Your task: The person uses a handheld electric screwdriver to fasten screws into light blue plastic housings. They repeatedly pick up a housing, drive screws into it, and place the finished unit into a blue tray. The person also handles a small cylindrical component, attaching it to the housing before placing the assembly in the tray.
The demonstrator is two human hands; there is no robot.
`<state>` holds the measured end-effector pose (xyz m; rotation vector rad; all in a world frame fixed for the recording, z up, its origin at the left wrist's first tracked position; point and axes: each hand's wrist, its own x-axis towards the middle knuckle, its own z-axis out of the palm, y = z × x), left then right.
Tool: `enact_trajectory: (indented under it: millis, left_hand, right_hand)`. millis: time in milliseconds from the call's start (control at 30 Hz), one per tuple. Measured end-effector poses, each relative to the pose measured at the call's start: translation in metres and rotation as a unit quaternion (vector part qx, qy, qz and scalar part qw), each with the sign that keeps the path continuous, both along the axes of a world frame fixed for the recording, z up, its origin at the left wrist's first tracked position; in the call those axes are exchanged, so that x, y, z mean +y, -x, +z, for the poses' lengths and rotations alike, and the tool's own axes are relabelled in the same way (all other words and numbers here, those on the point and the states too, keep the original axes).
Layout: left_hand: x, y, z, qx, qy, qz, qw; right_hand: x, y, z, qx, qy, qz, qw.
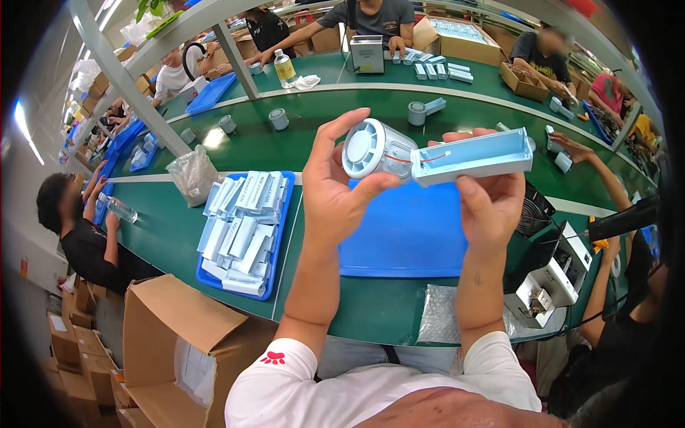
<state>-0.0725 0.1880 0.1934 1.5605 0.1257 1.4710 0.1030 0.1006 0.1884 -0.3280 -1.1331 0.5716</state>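
Observation:
My left hand (334, 187) is closed around a round, light-blue fan head (372, 148) with a vented face, thumb beneath and fingers behind it. In my right hand (494, 203) is a long, hollow, light-blue handle shell (474, 165), its open side showing. Fan head and handle meet end to end. A thin red wire (430, 158) runs from the head into the hollow of the handle. Both parts are held up above a blue tray (401, 232) on the green workbench.
To the left, a blue tray (280, 235) holds several light-blue handle pieces, beside a clear plastic bag (193, 176). At right stand a white machine (553, 274) and bubble wrap (438, 314). Similar fan parts (278, 119) lie along the green line beyond, where co-workers sit. An open carton (168, 314) stands lower left.

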Motion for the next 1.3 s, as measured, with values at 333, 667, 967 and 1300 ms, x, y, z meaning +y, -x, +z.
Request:
enact_trajectory:
  millis: [333, 667, 967, 1300]
  left_hand:
    - [0.0, 0.001, -0.002, 0.033, 0.006, 0.012, 0.999]
    - [-0.003, -0.002, -0.003, 0.069, 0.026, 0.015, 0.997]
    - [0.001, -0.006, -0.008, 0.063, 0.052, -0.006, 0.997]
    - [-0.003, -0.001, 0.001, 0.153, -0.121, 0.098, 0.976]
  right_hand:
    - [-0.005, 0.02, 0.002, -0.143, -0.044, -0.214, 0.965]
    - [-0.007, 0.012, 0.008, -0.217, -0.091, -0.268, 0.934]
    - [-0.007, 0.015, 0.005, -0.201, -0.066, -0.277, 0.937]
    - [-0.009, 0.02, -0.004, -0.158, -0.032, -0.266, 0.95]
